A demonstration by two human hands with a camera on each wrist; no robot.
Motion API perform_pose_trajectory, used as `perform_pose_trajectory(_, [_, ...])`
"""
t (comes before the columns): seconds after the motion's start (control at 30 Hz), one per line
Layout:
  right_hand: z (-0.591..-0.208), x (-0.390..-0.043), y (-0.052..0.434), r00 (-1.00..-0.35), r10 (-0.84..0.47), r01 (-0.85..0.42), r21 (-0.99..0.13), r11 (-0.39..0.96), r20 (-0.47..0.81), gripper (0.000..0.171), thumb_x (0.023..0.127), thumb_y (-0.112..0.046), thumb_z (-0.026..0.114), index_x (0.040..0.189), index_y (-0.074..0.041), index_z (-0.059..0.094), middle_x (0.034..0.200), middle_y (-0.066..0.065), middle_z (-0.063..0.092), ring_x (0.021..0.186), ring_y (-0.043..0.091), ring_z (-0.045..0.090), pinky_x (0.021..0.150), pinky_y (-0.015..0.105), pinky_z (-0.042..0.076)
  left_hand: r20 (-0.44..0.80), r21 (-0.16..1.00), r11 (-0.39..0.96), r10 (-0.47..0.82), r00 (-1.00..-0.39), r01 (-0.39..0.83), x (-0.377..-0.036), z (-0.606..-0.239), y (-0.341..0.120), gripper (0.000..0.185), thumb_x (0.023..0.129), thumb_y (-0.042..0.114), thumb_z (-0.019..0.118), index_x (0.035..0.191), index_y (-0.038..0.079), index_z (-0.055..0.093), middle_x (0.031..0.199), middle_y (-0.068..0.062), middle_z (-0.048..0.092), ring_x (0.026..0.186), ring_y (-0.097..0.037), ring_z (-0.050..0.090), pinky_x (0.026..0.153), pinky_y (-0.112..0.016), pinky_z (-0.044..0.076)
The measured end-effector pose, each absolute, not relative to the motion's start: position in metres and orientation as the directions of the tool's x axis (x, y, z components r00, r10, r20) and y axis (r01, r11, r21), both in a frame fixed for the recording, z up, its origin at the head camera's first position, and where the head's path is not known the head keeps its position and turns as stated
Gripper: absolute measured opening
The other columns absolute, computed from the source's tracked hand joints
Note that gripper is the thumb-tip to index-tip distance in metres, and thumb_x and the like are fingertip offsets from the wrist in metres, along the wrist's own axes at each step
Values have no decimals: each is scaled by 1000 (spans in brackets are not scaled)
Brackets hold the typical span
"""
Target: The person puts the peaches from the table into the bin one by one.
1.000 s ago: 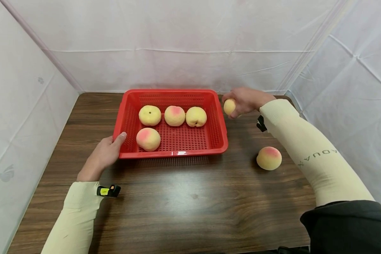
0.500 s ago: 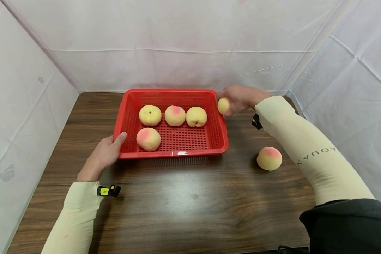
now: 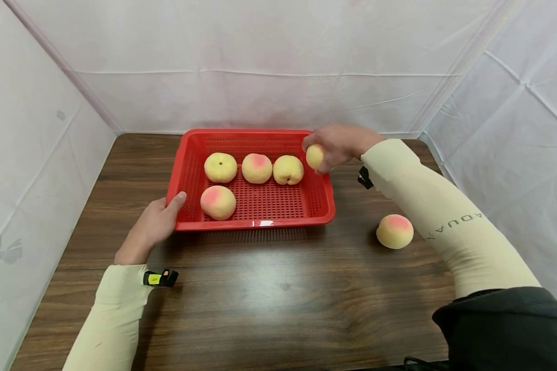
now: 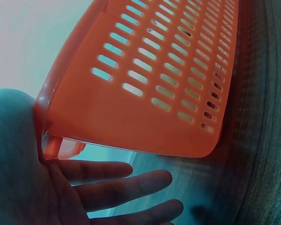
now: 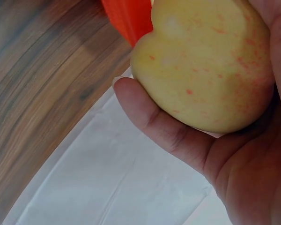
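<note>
My right hand (image 3: 336, 147) grips a yellow peach (image 3: 314, 156), fingers curled round it, and holds it in the air over the back right corner of the red basket (image 3: 323, 206). The right wrist view shows the fruit (image 5: 203, 61) cradled against my palm, with the basket's red edge (image 5: 129, 18) just behind it. My left hand (image 3: 154, 224) rests against the basket's front left corner, thumb up on the rim and fingers straight and relaxed below it; the left wrist view shows those fingers (image 4: 119, 185) spread under the slotted wall (image 4: 159, 84). Four peaches lie in the basket: three in a row at the back (image 3: 257, 168) and one at the front left (image 3: 218, 202). Another peach (image 3: 394, 231) sits on the wooden surface (image 3: 269, 293), well apart to the right of the basket.
</note>
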State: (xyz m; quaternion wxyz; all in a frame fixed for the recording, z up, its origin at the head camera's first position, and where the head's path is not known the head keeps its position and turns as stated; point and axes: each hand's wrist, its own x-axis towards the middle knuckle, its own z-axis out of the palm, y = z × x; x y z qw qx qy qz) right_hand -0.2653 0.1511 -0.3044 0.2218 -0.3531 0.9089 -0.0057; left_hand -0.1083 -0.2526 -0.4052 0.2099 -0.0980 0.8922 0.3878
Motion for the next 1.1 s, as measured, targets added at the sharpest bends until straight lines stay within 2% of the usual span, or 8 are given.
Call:
perform_pose_trajectory(0.47, [-307, -263, 124, -582, -728, -714, -200, 670, -362, 37, 79, -23, 81, 113, -18, 68, 109, 8, 65, 98, 26, 58, 85, 39, 48, -452, 655, 666, -32, -891, -357, -108, -407, -254, 78, 105, 69, 26, 133, 1, 52, 108, -18, 62, 90, -28, 56, 73, -36, 44])
perform_pose_trajectory(0.83, [-311, -261, 106, -557, -740, -725, -215, 655, -377, 42, 81, -36, 86, 115, -20, 68, 114, 7, 64, 102, 24, 59, 87, 39, 52, -445, 661, 660, -39, -895, -357, -109, -410, -255, 77, 106, 67, 27, 133, 0, 51, 104, -17, 63, 87, -27, 55, 72, -35, 43])
perform_pose_trajectory(1.1, [-311, -258, 95, -553, -730, -713, -226, 664, -402, 41, 82, -32, 84, 117, -22, 67, 114, 5, 63, 105, 22, 57, 90, 38, 50, -445, 668, 649, -45, -894, -365, -108, -411, -253, 79, 105, 69, 26, 133, 0, 52, 104, -17, 62, 89, -27, 55, 73, -36, 43])
